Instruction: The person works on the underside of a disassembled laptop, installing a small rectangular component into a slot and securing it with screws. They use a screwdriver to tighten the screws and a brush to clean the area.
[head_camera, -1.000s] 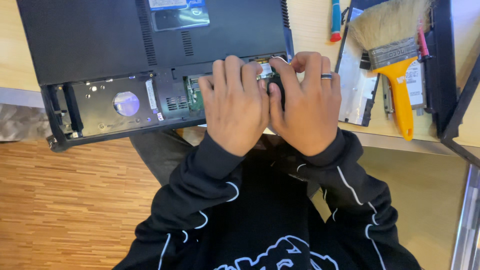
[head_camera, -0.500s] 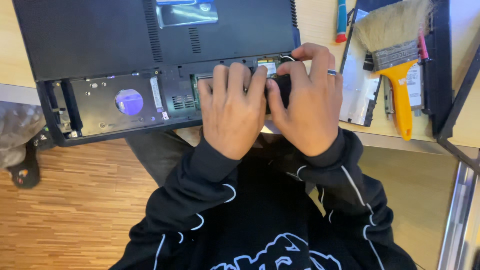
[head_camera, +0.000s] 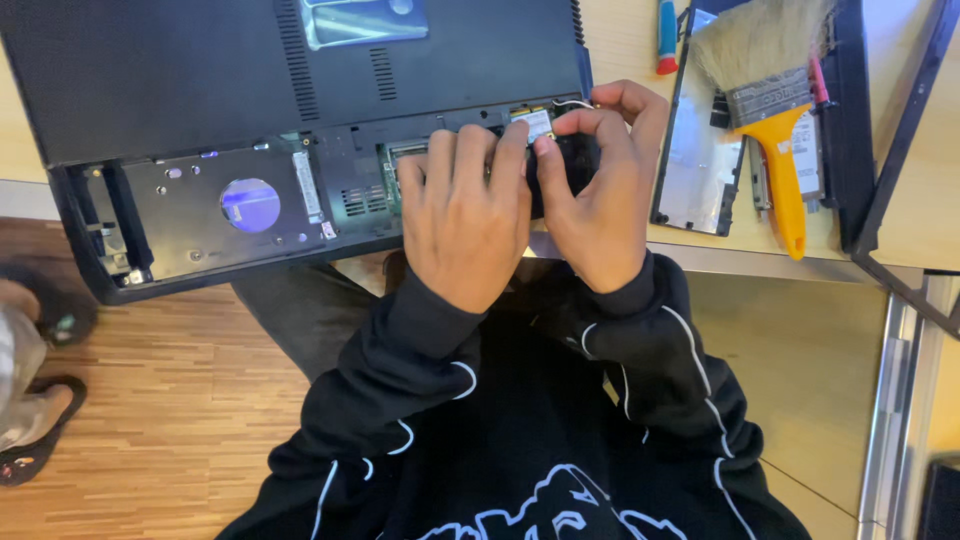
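A black laptop (head_camera: 200, 70) lies upside down on the desk with its bottom cover off, showing an empty drive bay (head_camera: 215, 215) and an open slot area. My left hand (head_camera: 465, 215) rests flat over that slot area, fingertips pressing on a small circuit card (head_camera: 533, 123). My right hand (head_camera: 600, 190) pinches the same card from the right with thumb and forefinger. A thin wire (head_camera: 570, 101) runs by the card. My palms hide most of the compartment.
A removed black cover panel (head_camera: 690, 160) lies to the right with a yellow-handled brush (head_camera: 775, 150) on it. A blue and red tool (head_camera: 667, 35) sits at the back. A black frame (head_camera: 900, 180) crosses the desk's right side. Another person's sandalled feet (head_camera: 40, 400) stand at left.
My right hand has shifted from a closed grip beside the left hand to a fingertip pinch on the small card, which now shows. The view has drifted slightly.
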